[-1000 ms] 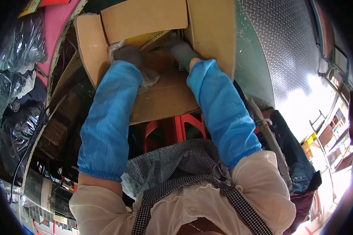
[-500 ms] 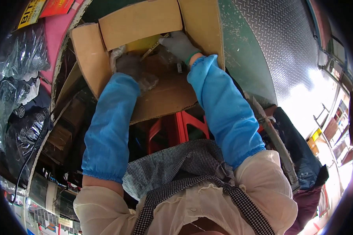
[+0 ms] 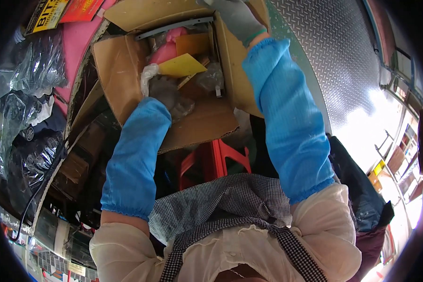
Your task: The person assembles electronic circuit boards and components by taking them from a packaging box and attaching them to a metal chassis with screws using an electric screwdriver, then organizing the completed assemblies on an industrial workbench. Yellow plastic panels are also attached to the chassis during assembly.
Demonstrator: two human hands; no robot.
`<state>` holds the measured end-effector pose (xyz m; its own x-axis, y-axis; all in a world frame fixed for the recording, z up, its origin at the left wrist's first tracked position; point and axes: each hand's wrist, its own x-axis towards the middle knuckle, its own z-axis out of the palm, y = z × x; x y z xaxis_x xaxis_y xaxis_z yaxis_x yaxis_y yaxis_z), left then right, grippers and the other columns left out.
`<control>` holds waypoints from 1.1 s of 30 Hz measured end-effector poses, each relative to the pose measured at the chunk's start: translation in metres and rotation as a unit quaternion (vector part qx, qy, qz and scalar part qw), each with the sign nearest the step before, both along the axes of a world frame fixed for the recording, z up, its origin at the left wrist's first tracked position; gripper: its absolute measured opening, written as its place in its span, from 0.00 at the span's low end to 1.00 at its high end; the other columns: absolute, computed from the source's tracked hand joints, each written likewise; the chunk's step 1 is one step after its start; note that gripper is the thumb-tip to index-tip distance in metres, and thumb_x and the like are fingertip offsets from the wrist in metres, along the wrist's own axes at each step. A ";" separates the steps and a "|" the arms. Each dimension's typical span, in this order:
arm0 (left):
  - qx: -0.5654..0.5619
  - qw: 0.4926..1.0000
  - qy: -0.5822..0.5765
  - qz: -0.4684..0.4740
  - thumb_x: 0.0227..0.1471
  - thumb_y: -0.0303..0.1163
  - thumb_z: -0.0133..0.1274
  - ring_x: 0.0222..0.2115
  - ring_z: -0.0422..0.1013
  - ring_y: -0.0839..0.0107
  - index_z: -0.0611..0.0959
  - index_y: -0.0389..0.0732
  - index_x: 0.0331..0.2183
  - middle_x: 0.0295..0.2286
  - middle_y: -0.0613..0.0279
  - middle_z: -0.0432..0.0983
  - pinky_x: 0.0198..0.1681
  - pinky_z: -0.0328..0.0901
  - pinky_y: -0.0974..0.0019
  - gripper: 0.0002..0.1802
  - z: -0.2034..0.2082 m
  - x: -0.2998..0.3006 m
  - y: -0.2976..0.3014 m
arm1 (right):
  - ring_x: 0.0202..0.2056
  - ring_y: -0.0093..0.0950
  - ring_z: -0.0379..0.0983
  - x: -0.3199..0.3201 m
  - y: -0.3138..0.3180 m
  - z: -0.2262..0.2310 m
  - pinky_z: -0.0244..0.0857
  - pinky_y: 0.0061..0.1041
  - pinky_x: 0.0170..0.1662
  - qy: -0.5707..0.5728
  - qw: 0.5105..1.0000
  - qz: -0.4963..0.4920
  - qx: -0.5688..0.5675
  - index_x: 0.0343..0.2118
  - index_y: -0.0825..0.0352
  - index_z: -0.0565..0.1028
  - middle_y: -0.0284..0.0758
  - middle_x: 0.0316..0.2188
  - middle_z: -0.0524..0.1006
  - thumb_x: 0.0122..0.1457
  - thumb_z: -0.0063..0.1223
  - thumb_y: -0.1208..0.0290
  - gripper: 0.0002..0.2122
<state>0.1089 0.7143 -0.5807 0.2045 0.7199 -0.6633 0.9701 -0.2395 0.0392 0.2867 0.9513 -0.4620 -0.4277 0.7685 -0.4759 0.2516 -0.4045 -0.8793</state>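
Note:
An open cardboard box (image 3: pixel 197 127) is in front of me. Deep in its left side is my left hand (image 3: pixel 163 89), in a dark grey glove, beside crumpled clear plastic (image 3: pixel 149 75); shadow hides its fingers. At the top of the picture my right hand (image 3: pixel 237 21), also gloved in grey, grips the far box flap (image 3: pixel 164 13) near its outer edge, its fingertips partly cut off. Inside the box lie a pink item (image 3: pixel 167 51), a yellow card-like piece (image 3: pixel 183 66), a brown cardboard piece (image 3: pixel 192 43) and a clear plastic bag (image 3: pixel 211 77). A grey strip (image 3: pixel 174 28) spans the far rim.
Below the box stands a red plastic stool (image 3: pixel 214 160). Plastic-wrapped dark goods (image 3: pixel 28 117) lie at the left, by a pink surface (image 3: pixel 75 47). A metal tread plate (image 3: pixel 319 47) is at the right, with dark cloth (image 3: pixel 357 178) nearer me.
My right hand has moved up and away with the far flap, which now leans back and uncovers the pink item and grey strip. My left hand stays in the box.

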 end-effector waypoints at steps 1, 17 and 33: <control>-0.036 0.999 -0.001 0.012 0.52 0.45 0.53 0.50 0.70 0.62 0.85 0.50 0.46 0.46 0.65 0.78 0.56 0.60 0.47 0.21 0.006 0.008 0.006 | 0.59 0.32 0.66 0.005 0.002 -0.016 0.55 0.29 0.63 0.039 0.997 -0.041 -0.046 0.60 0.70 0.70 0.39 0.58 0.72 0.66 0.52 0.55 0.26; 0.069 0.950 -0.052 0.300 0.60 0.47 0.48 0.30 0.79 0.48 0.87 0.39 0.32 0.27 0.46 0.82 0.39 0.73 0.48 0.22 -0.007 -0.006 0.029 | 0.43 0.28 0.77 0.048 -0.070 -0.089 0.71 0.32 0.50 0.154 0.961 -0.017 -0.230 0.53 0.70 0.76 0.35 0.49 0.78 0.65 0.55 0.63 0.18; 0.039 0.956 -0.144 0.251 0.56 0.37 0.54 0.40 0.78 0.48 0.82 0.43 0.37 0.35 0.43 0.82 0.43 0.71 0.44 0.10 -0.019 -0.044 -0.005 | 0.55 0.42 0.69 -0.025 -0.148 -0.204 0.62 0.36 0.60 -0.037 0.993 0.000 -0.114 0.49 0.69 0.76 0.46 0.52 0.75 0.60 0.54 0.69 0.16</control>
<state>0.0646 0.7092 -0.5994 -0.0138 0.8204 -0.5716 0.9150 0.2409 0.3237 0.2616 0.8032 -0.6656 -0.3846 0.6373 -0.6678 0.3117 -0.5912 -0.7438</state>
